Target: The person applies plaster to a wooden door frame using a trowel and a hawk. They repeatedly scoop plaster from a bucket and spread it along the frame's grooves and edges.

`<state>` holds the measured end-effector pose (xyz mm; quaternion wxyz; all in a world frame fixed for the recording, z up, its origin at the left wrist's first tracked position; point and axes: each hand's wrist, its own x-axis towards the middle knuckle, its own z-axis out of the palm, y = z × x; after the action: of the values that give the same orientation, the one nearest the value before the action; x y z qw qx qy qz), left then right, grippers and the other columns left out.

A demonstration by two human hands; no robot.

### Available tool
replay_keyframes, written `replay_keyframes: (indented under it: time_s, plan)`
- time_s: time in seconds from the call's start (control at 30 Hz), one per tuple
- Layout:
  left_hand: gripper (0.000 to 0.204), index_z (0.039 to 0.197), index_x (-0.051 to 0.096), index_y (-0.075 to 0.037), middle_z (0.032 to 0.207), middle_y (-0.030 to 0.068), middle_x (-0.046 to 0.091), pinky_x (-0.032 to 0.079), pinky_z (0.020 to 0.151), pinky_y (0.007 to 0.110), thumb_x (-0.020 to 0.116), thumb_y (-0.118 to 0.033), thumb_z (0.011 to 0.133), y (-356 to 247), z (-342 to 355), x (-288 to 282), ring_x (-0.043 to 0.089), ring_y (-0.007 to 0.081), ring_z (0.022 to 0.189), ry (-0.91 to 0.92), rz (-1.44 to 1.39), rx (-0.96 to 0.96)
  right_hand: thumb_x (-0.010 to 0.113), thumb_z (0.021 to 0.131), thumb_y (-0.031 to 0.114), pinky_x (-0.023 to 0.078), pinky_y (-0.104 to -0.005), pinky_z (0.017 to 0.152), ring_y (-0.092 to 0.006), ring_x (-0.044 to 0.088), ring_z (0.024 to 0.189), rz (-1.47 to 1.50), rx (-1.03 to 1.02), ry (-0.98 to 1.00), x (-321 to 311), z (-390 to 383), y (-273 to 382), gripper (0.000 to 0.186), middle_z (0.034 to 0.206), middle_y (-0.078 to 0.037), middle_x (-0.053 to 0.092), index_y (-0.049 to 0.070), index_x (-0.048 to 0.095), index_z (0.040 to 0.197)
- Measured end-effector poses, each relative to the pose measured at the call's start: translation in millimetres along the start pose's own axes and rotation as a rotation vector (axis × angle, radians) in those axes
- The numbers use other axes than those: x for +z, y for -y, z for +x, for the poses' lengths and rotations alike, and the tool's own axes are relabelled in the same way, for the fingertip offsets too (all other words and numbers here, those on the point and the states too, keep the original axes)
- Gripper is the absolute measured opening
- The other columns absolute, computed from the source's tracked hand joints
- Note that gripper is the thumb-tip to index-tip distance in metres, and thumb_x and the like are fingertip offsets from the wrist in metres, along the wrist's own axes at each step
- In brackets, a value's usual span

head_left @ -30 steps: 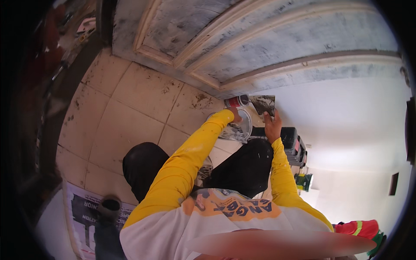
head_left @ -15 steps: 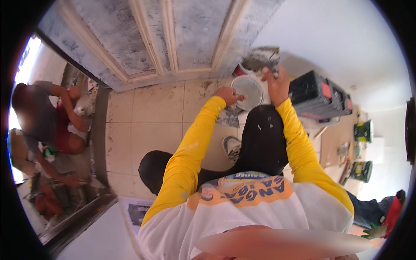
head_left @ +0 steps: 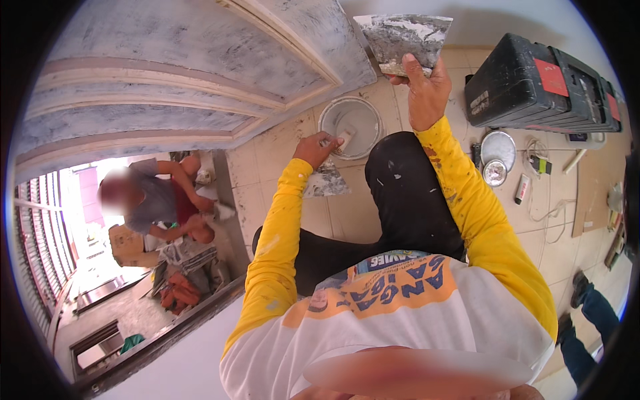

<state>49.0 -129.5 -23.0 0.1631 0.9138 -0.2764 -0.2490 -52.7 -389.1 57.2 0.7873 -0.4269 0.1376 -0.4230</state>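
Two smeared flat scrapers (head_left: pixel 405 41), round pail (head_left: pixel 365 119)

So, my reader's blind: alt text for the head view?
A person's right hand holds a wide, smeared metal scraper; the left hand, a second scraper by a round whitish bucket, near a grey panelled door and black plastic toolbox.

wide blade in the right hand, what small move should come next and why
Probably bring the other blade, seemingly in the left hand, up to the wide blade in the right hand, to gather its coating: the wide blade is unevenly smeared with white, and the two blades are apart.
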Motion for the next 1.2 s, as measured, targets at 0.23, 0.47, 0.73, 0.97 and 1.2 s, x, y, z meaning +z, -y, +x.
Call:
replay_keyframes:
  time_s: [0.23, 0.47, 0.73, 0.97, 1.2]
  plan:
    - [0.050, 0.114, 0.066, -0.003, 0.085, 0.0141, 0.071, 0.051, 0.075, 0.028, 0.067, -0.044, 0.086, 9.9, -4.0, 20.1, 0.067, 0.0175, 0.078, -0.045, -0.128, -0.020, 0.062, 0.094, 0.014, 0.055, -0.0255, 0.060, -0.0090, 0.059, 0.078, 0.031, 0.026, -0.015, -15.3, 17.6, -6.0, 0.020, 0.095, 0.000, 0.063, 0.005, 0.057, 0.111]
    - [0.054, 0.109, 0.068, -0.001, 0.087, 0.0169, 0.071, 0.052, 0.079, 0.033, 0.066, -0.050, 0.085, -9.9, 5.1, 21.5, 0.069, 0.0246, 0.082, -0.066, -0.114, 0.020, 0.061, 0.094, 0.013, 0.055, -0.0257, 0.060, -0.0101, 0.060, 0.080, -0.001, -0.011, -0.003, -17.3, 19.4, -5.7, 0.021, 0.098, -0.002, 0.064, 0.005, 0.057, 0.113]
    - [0.053, 0.094, 0.074, -0.006, 0.091, 0.0219, 0.068, 0.050, 0.085, 0.042, 0.060, -0.055, 0.082, -33.2, 33.2, 12.6, 0.065, 0.0373, 0.089, 0.167, 0.319, -0.074, 0.062, 0.094, 0.014, 0.055, -0.0267, 0.061, -0.0123, 0.062, 0.082, -0.064, -0.122, 0.079, -7.2, 3.9, 12.9, 0.025, 0.103, -0.003, 0.064, 0.004, 0.057, 0.116]
    - [0.037, 0.098, 0.073, -0.007, 0.101, 0.0217, 0.068, 0.051, 0.088, 0.043, 0.066, -0.037, 0.077, -26.5, 42.2, 18.1, 0.065, 0.0380, 0.096, -0.122, -0.050, -0.187, 0.065, 0.091, 0.015, 0.055, -0.0276, 0.062, -0.0106, 0.062, 0.080, -0.201, 0.083, 0.174, -14.1, -1.9, 10.7, 0.026, 0.100, -0.002, 0.066, 0.003, 0.060, 0.114]
    - [0.041, 0.098, 0.070, -0.001, 0.084, 0.0254, 0.066, 0.051, 0.078, 0.041, 0.060, -0.036, 0.079, -20.3, 25.6, -2.5, 0.065, 0.0390, 0.082, -0.197, -0.061, -0.011, 0.067, 0.088, 0.016, 0.053, -0.0265, 0.069, -0.0117, 0.063, 0.084, -0.205, 0.380, 0.217, -50.1, 1.6, -13.5, 0.032, 0.102, -0.004, 0.066, 0.001, 0.061, 0.115]
